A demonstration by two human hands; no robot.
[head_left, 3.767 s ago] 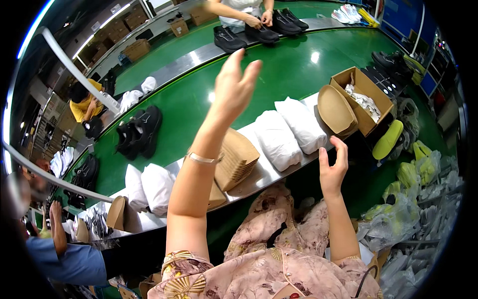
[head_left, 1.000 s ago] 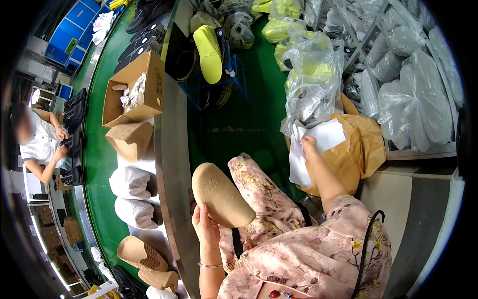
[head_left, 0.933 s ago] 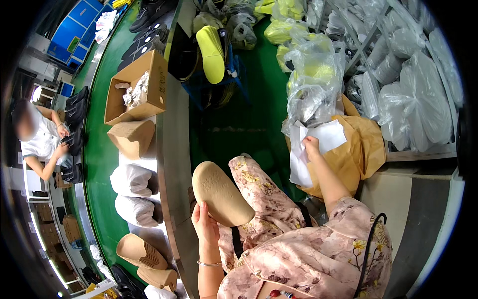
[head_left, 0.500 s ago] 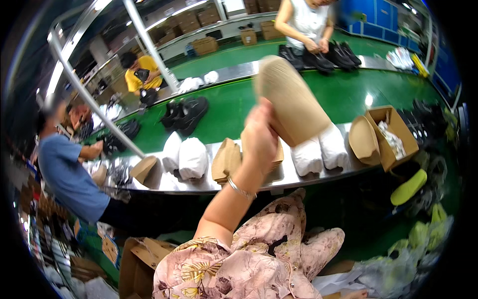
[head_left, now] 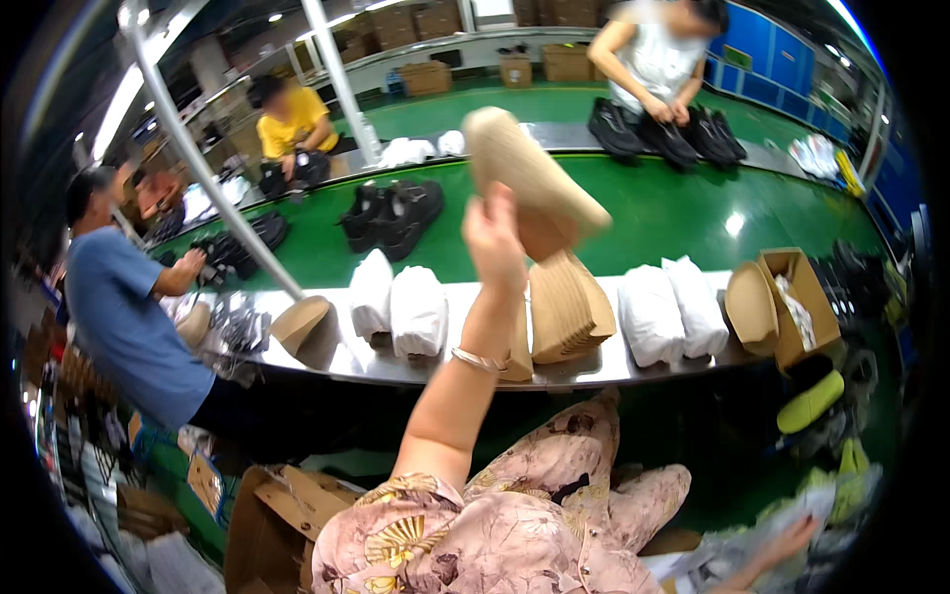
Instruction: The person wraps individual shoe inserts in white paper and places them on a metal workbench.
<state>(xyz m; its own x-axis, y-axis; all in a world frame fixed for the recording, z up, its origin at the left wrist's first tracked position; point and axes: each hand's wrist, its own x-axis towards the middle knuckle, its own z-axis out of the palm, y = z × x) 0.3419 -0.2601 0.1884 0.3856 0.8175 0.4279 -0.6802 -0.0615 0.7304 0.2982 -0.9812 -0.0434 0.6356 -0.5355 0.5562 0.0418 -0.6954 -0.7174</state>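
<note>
brown form (head_left: 520,163) has risen away from the lap (head_left: 549,445), left fingers (head_left: 502,205) pinching it; right fingers (head_left: 804,527) unclear.

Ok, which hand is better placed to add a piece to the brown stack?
Probably the left hand: it holds a brown piece near the brown stack in this view. The right hand is low at lower right, by plastic bags.

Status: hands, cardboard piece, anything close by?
Left hand gripping tan cardboard piece, raised. Right hand blurred near plastic bags, grip unclear. Cardboard stack just below the piece in view.
</note>
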